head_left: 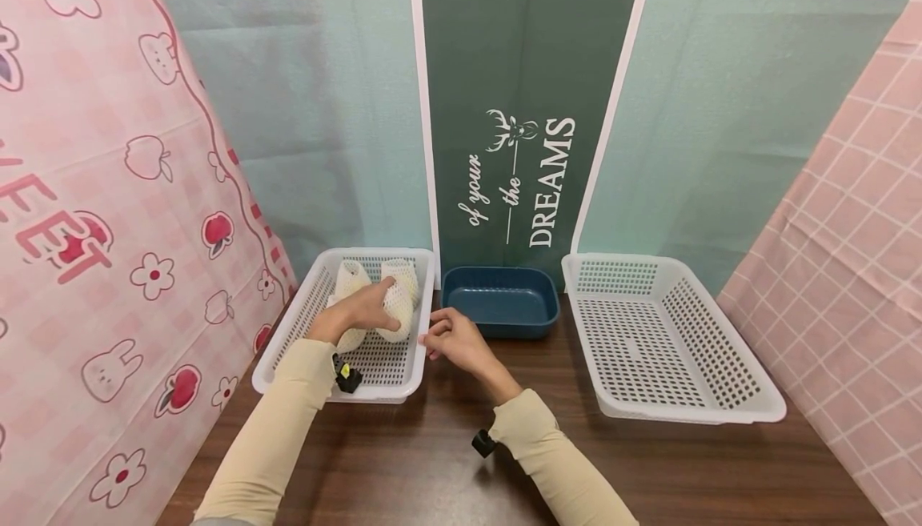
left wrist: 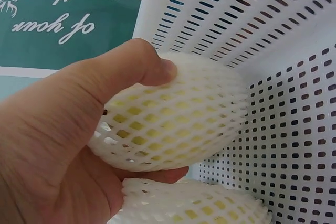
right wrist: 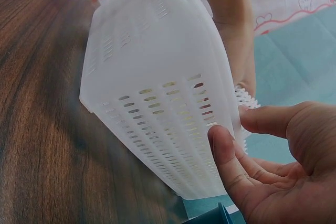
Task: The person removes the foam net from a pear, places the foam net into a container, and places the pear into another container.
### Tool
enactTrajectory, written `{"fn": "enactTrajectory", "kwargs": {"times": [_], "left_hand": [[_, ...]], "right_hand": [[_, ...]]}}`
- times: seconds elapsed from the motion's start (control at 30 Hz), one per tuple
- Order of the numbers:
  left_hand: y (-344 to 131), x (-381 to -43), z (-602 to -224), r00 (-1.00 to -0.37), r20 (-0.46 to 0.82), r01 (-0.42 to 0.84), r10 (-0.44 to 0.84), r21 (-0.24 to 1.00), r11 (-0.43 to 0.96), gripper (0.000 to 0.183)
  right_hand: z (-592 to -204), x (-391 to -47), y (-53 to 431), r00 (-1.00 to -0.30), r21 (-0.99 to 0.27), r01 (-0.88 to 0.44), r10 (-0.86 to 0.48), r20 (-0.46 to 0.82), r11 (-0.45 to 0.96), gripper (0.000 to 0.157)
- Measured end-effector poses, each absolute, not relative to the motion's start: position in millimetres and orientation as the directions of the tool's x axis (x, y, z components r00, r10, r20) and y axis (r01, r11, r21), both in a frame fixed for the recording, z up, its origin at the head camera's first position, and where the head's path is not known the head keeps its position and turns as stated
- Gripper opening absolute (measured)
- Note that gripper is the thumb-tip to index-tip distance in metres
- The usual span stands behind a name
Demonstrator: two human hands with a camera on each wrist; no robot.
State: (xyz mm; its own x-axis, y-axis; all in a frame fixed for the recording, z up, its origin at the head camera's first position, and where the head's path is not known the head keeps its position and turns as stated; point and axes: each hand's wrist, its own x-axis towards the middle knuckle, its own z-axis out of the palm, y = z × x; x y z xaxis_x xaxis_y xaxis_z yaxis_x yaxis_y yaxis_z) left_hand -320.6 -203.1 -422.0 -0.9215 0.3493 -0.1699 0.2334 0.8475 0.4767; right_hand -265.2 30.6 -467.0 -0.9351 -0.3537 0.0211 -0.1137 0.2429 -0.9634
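In the head view a white perforated basket [head_left: 412,386] on the left holds several yellowish pieces in white foam nets. My left hand [head_left: 363,307] reaches into it and grips one foam-netted piece [left wrist: 184,119], thumb on top and fingers underneath; the net hides what kind of fruit it looks to be. Just below the fingers, in the left wrist view, lies another netted piece [left wrist: 205,205]. At the basket's right side, my right hand [head_left: 461,342] pinches the rim, with the thumb [right wrist: 268,120] at the inner side and a fingertip [right wrist: 221,142] outside.
A dark blue plastic tub [head_left: 500,330] stands at the back centre, close to my right hand. Farther right is a second white perforated basket [head_left: 612,407] with nothing in it. Fabric screens surround the brown wooden table [head_left: 461,470] at the back and sides.
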Motion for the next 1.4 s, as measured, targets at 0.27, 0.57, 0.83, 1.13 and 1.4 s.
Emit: {"fn": "enactTrajectory", "kwargs": {"times": [0.27, 0.57, 0.83, 1.13, 1.4], "left_hand": [[-202, -321, -419, -0.936, -0.109, 0.24, 0.333, 0.495, 0.835, 0.107], [-203, -320, -417, -0.939, -0.091, 0.242, 0.33, 0.505, 0.828, 0.102], [-201, -319, -414, -0.932, -0.041, 0.295, 0.36, 0.489, 0.821, 0.093], [-198, -317, -407, -0.926, 0.019, 0.337, 0.377, 0.49, 0.804, 0.092], [-192, -312, -398, -0.923, 0.05, 0.358, 0.381, 0.474, 0.804, 0.093]], "right_hand": [[-468, -266, 31, -0.932, -0.964, -0.118, -0.362, 0.024, 0.24, 0.051], [-466, -267, 31, -0.933, -0.963, -0.125, -0.358, 0.032, 0.24, 0.051], [-467, -268, 31, -0.934, -0.962, -0.125, -0.355, 0.032, 0.241, 0.051], [-465, -269, 32, -0.931, -0.956, -0.146, -0.361, 0.046, 0.253, 0.049], [-462, -273, 36, -0.932, -0.95, -0.155, -0.359, 0.05, 0.27, 0.039]]}}
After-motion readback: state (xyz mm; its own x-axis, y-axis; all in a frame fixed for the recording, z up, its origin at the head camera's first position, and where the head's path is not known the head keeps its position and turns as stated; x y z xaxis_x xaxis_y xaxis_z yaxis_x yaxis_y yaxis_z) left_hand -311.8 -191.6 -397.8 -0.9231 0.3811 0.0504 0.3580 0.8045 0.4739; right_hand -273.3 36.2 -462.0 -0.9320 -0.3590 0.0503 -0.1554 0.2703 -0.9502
